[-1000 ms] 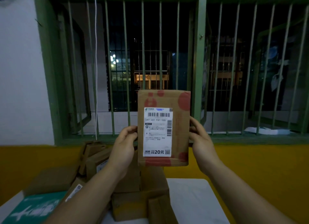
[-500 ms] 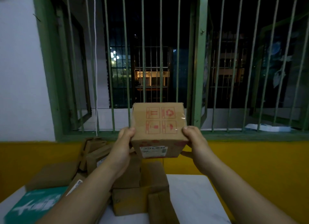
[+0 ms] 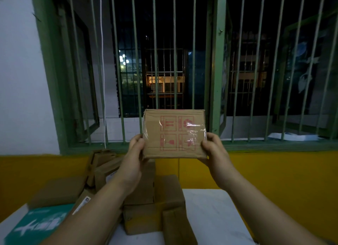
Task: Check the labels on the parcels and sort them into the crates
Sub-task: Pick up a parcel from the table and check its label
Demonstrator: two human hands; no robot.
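Observation:
I hold a brown cardboard parcel (image 3: 174, 133) up in front of the barred window. The face turned to me carries red handling symbols under clear tape; its shipping label is out of sight. My left hand (image 3: 134, 154) grips the parcel's left edge. Its right edge is gripped by my right hand (image 3: 213, 149). Below, several more cardboard parcels (image 3: 155, 204) lie heaped on a white table (image 3: 215, 217). No crates are in view.
A teal printed box (image 3: 36, 224) lies at the table's near left corner. A yellow wall (image 3: 283, 180) runs behind the table under a green window frame with vertical bars (image 3: 217, 61). A white cord (image 3: 102, 61) hangs at the left.
I have tipped the parcel over. Its labelled face turned downward and out of sight, and the face with red symbols now points at me. Both hands kept their hold on its sides.

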